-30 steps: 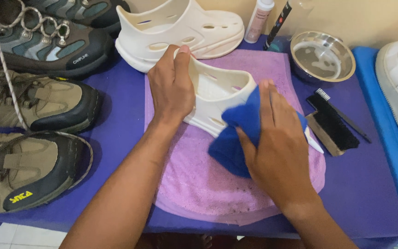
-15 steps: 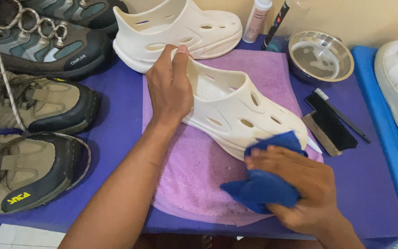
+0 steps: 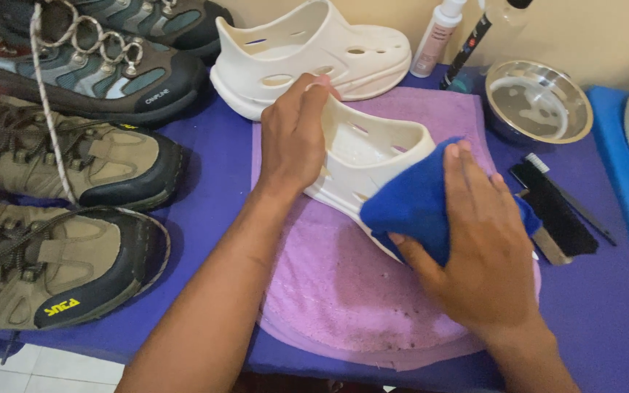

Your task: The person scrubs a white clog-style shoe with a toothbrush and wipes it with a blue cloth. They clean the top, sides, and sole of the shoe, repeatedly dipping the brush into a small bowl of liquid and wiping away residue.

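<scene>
Head view, item by item.

Left hand (image 3: 296, 138): fingers wrapped over the heel rim of a cream clog (image 3: 373, 156), holding it steady. The clog lies on a pink towel (image 3: 343, 291), toe pointing toward the right hand.

Right hand (image 3: 485, 247): fingers spread flat and pressed on a blue cloth (image 3: 413, 204), which it holds against the clog's toe and side. The toe itself is hidden under the cloth.

Second clog (image 3: 307, 54): same cream colour, standing behind the first at the towel's far edge, untouched.

Table (image 3: 212, 196): covered in purple, with a blue strip at the right edge.

Left side: tan boots (image 3: 60, 164), two of them, laced, one nearer than the other; dark grey shoes (image 3: 111, 69) behind them, with a loose lace hanging across.

Right side: steel bowl (image 3: 540, 102), apparently with a little liquid in it; a black brush (image 3: 555, 215) just beside the right hand; a small bottle (image 3: 438, 36) against the wall.

Step in hand, as judged: wiping the front of the held clog. The next move seems to call for a firm grip at the heel while the cloth works round the vent holes, or for turning the clog to reach a fresh side.
</scene>
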